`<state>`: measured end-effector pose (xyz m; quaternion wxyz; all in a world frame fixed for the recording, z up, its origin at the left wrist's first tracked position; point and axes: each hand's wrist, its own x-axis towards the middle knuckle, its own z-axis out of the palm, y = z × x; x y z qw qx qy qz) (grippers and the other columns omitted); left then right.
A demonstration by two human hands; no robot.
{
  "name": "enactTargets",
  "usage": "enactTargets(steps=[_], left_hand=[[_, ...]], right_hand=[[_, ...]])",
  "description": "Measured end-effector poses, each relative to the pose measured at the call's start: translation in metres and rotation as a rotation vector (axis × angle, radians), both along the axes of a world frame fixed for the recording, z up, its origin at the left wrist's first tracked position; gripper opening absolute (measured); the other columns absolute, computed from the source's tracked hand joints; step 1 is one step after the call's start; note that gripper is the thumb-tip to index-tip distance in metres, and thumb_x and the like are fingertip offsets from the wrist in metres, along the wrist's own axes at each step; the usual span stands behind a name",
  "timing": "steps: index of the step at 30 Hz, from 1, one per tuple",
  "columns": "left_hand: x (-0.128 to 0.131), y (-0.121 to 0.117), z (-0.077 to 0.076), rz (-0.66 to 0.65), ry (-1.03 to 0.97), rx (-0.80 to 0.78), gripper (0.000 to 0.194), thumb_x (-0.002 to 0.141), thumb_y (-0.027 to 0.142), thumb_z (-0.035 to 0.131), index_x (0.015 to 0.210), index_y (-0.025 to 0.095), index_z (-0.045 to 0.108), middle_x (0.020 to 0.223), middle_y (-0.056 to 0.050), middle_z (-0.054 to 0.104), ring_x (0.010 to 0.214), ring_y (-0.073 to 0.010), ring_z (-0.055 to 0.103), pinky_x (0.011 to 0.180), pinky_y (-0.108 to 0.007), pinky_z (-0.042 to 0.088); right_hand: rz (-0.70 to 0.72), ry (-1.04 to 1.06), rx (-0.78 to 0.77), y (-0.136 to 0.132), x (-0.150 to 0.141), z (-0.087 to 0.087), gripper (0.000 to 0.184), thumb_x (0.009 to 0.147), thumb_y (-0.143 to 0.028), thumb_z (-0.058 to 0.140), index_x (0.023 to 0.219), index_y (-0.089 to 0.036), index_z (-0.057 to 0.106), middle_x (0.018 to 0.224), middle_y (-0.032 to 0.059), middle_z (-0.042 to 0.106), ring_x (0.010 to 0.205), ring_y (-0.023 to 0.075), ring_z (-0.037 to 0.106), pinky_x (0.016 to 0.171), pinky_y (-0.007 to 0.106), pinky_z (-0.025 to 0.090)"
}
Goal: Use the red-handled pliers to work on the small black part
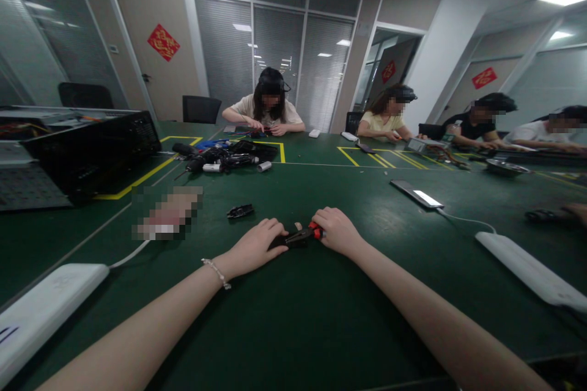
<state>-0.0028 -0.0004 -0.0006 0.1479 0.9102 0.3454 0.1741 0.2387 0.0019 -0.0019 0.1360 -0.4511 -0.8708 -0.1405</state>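
Head view: the pliers [300, 235] are just above the bench [293, 317], their dark nose pointing left and their red grips to the right. The right hand [338, 231] is wrapped around those grips, and the left hand [261, 243] pinches a small black piece [279, 241] at the nose end, though its outline is mostly lost among the fingers and I cannot tell how far the jaws are parted or exactly what they bite. Good work here would seem to call for holding the black piece firmly, with the left fingertips set back from the jaws, and for squeezing the grips gradually with the nose square to the piece, since a skewed bite could slip or crack it. Resting the wrists on the bench should help keep both hands steady. A pale scrap [298, 226] lies just beyond the pliers, close enough to be knocked. Beyond them to the left lies a loose black part [240, 212], with a heap of dark tools and cables [229, 156] farther off. Well to the right of the pliers is a phone [417, 194], wired to a white power bank [532, 269].
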Motion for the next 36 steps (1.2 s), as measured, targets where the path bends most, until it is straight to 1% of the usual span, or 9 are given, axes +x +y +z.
enactTargets(steps=[4, 11, 20, 30, 36], left_hand=[[0.0001, -0.0009, 0.0012, 0.0, -0.002, -0.007, 0.019, 0.081, 0.033, 0.051, 0.096, 0.021, 0.049, 0.097, -0.002, 0.049, 0.086, -0.0183, 0.048, 0.072, -0.029, 0.041], [0.0013, 0.0011, -0.0021, -0.005, -0.004, 0.027, 0.017, 0.082, 0.032, 0.051, 0.093, 0.02, 0.049, 0.096, -0.003, 0.049, 0.086, -0.0184, 0.047, 0.072, -0.029, 0.04], [0.0009, -0.0015, 0.0032, 0.008, 0.01, -0.009, 0.018, 0.082, 0.032, 0.05, 0.095, 0.021, 0.048, 0.097, -0.002, 0.049, 0.088, -0.0183, 0.047, 0.073, -0.029, 0.04], [0.0012, -0.0004, 0.0008, 0.001, 0.007, 0.003, 0.018, 0.082, 0.033, 0.05, 0.094, 0.02, 0.049, 0.096, -0.003, 0.049, 0.086, -0.0185, 0.047, 0.073, -0.03, 0.04], [0.001, -0.0001, 0.0007, 0.005, 0.005, 0.011, 0.018, 0.081, 0.032, 0.051, 0.095, 0.02, 0.049, 0.097, -0.003, 0.049, 0.088, -0.0187, 0.047, 0.073, -0.03, 0.04]], right_hand=[[0.018, -0.012, 0.003, 0.0002, 0.0006, -0.0005, 0.019, 0.065, -0.01, 0.051, 0.082, -0.016, 0.054, 0.083, 0.0046, 0.055, 0.076, 0.0158, 0.045, 0.069, 0.027, 0.032], [-0.013, -0.011, 0.01, -0.0001, 0.0002, 0.0002, 0.017, 0.065, -0.011, 0.051, 0.081, -0.016, 0.054, 0.082, 0.0052, 0.055, 0.076, 0.0163, 0.045, 0.068, 0.027, 0.032], [0.021, -0.007, 0.015, 0.001, 0.0007, -0.0022, 0.019, 0.064, -0.01, 0.05, 0.082, -0.016, 0.054, 0.083, 0.005, 0.055, 0.076, 0.0163, 0.045, 0.069, 0.027, 0.032], [0.005, -0.005, 0.02, -0.0003, 0.0005, 0.0009, 0.018, 0.065, -0.009, 0.051, 0.081, -0.015, 0.055, 0.083, 0.0053, 0.056, 0.076, 0.0162, 0.046, 0.068, 0.027, 0.033], [0.015, -0.036, 0.011, 0.0005, 0.0006, -0.0007, 0.02, 0.064, -0.01, 0.052, 0.083, -0.016, 0.055, 0.084, 0.0057, 0.056, 0.076, 0.0167, 0.045, 0.069, 0.027, 0.033]])
